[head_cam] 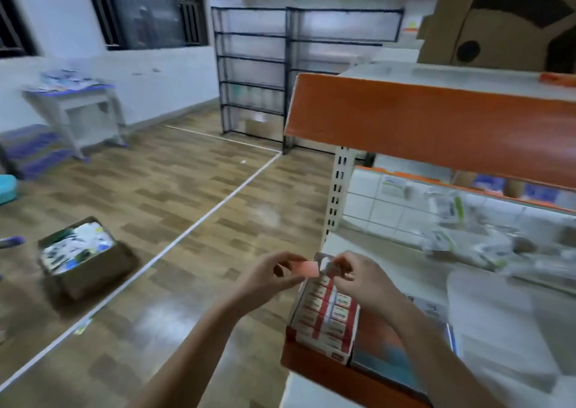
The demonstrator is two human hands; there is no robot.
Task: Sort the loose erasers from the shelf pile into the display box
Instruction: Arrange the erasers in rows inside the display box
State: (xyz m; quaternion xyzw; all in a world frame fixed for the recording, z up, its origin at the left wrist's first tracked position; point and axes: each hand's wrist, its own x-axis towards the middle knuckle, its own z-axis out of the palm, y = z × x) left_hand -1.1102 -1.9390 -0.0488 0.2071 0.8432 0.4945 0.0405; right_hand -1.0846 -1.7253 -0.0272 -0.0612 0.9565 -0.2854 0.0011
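Both bare forearms reach forward, the hands close together: left hand (268,278) pinches with thumb and fingertips, right hand (361,278) likewise (fingers curled, wrist bent).

shop | orange-edged retail shelf (436,120) | stocked display box (324,311)

1. Two hands are showing: the left hand (268,278) and the right hand (363,283).
2. One loose eraser (304,269) is being pinched.
3. One display box (324,314) is sitting on the shelf, its erasers lying in two columns; the blur is preventing an exact count.
4. One cardboard carton (84,262) is standing on the floor.
5. Two black racks (299,73) are standing at the wall.
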